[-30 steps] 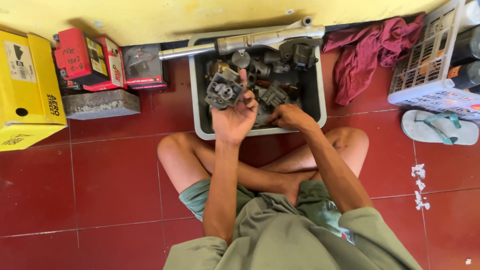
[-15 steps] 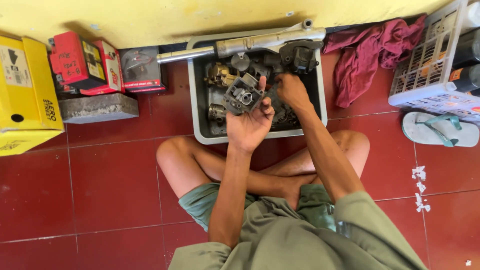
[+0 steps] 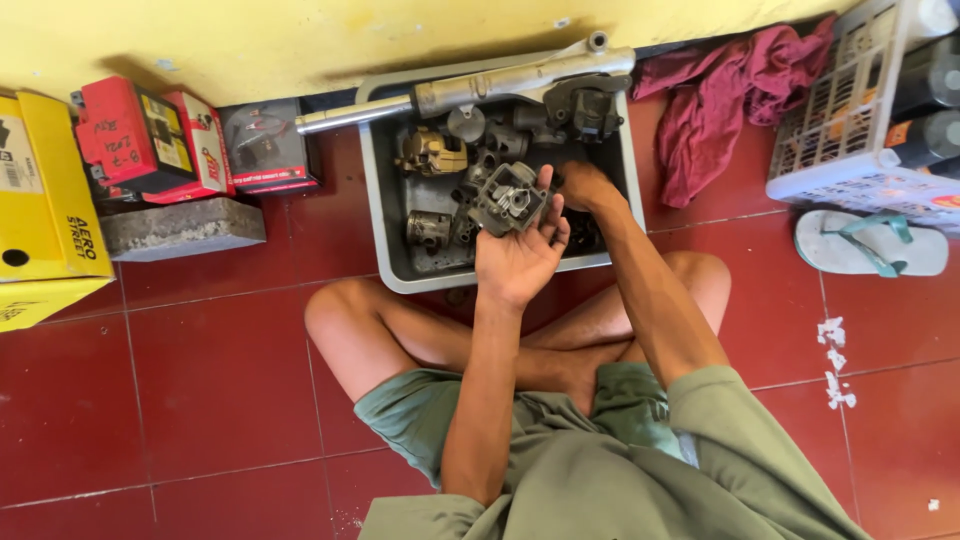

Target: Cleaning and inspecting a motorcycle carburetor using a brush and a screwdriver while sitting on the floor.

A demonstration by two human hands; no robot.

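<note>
Grey engine part [image 3: 510, 198] in the left hand's [image 3: 520, 258] closed grip; right hand's [image 3: 583, 186] grip unclear.

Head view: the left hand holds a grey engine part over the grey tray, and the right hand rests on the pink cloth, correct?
Not quite. In the head view the right hand reaches into the grey tray, not onto the pink cloth. The left hand does hold the grey engine part.

left hand [image 3: 520, 255] holding finned engine part [image 3: 508, 198], right hand [image 3: 583, 186] in grey tray [image 3: 378, 200]
</note>
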